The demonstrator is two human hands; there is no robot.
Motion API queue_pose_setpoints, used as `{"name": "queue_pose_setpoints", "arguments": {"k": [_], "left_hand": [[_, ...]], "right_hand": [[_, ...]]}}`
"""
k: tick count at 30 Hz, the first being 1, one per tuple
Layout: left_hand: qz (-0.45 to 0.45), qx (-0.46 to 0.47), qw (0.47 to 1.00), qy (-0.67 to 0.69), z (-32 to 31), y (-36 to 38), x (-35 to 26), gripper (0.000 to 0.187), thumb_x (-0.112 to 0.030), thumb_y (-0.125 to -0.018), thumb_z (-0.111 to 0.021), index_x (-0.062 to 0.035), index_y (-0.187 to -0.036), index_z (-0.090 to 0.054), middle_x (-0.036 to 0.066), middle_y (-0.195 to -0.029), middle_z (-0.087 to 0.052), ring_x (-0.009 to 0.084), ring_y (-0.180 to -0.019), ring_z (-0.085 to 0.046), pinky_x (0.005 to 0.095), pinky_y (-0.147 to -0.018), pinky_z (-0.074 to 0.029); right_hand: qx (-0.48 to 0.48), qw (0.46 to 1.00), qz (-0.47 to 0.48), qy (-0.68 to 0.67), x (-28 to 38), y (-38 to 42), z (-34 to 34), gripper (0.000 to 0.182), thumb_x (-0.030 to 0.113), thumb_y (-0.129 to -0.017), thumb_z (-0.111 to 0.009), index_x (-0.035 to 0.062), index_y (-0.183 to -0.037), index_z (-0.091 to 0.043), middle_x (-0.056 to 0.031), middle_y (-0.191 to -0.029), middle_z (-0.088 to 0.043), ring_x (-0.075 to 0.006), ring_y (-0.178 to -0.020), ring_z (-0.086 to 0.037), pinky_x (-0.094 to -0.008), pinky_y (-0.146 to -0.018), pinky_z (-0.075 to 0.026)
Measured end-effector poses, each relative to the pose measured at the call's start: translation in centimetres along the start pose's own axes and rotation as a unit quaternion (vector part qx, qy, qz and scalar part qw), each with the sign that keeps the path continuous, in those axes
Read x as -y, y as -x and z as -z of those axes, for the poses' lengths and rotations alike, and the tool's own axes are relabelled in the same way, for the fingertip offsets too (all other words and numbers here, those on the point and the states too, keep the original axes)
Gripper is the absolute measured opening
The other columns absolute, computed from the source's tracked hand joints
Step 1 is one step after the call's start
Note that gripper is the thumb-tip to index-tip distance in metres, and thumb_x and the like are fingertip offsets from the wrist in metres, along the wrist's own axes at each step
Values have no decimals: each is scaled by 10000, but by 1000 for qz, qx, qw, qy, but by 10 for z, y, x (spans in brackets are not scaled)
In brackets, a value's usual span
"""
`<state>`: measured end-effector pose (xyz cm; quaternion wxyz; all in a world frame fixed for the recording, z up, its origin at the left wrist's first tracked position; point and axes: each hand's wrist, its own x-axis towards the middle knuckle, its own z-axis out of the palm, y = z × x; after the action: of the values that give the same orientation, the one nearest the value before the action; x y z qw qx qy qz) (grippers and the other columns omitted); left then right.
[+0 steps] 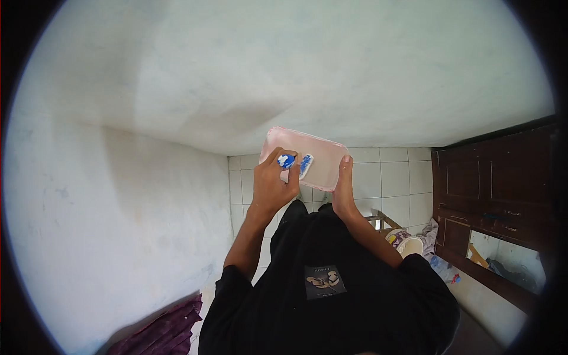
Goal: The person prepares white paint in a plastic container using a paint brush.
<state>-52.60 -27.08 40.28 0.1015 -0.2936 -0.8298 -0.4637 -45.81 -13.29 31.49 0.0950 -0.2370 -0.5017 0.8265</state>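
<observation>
A shallow pink tray-like container [322, 148] is tilted in front of my body, above the tiled floor. My right hand [343, 186] grips its right side, thumb over the rim. Over the container's left part, my left hand [275, 180] is closed round a small blue and white object [286, 161], whose kind I cannot make out. Just right of those fingers, inside the container, lies a white piece with blue marks [306, 164]. My left fingers partly hide it.
A pale wall [331, 71] rises close beyond the container, and another wall [160, 207] stands at left. At right is a dark wooden cabinet [497, 183]. Beside it are a white bucket-like container [410, 246] and cloth. Purple fabric [160, 331] lies at lower left.
</observation>
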Motion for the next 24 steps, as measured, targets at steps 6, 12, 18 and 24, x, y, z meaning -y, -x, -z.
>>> {"name": "queue_pose_setpoints", "arguments": {"k": [6,12,18,24], "left_hand": [[25,-4,999,48,-1,4,2,55,3,-792,-630,23,-840,-613,113,-784,-628,276,-653,-649,314,-581,-503],[44,20,995,90,-13,6,-6,49,3,-819,-617,44,-846,-616,125,-800,-634,261,-697,-673,302,-625,-538],[77,-16,988,135,-20,13,0,48,11,-842,-599,56,-856,-609,131,-792,-632,227,-677,-671,286,-585,-560],[32,-55,992,107,-8,9,-4,51,23,-834,-605,57,-871,-606,128,-781,-624,228,-671,-668,281,-588,-561]], "right_hand": [[16,999,-29,-36,-8,0,-3,563,541,-989,-281,102,-1342,-296,-82,-1287,-405,-197,-1237,-400,-373,-1049,-333],[25,997,-40,-62,-13,-1,-2,627,572,-977,-271,90,-1378,-293,-83,-1298,-424,-193,-1227,-429,-371,-1037,-361],[22,997,-29,-60,-25,-2,0,692,603,-967,-236,78,-1417,-283,-85,-1318,-435,-189,-1221,-447,-363,-1024,-383],[22,998,-24,-47,-26,-1,-1,699,611,-963,-233,79,-1412,-293,-85,-1307,-447,-186,-1215,-453,-356,-1013,-393]]}}
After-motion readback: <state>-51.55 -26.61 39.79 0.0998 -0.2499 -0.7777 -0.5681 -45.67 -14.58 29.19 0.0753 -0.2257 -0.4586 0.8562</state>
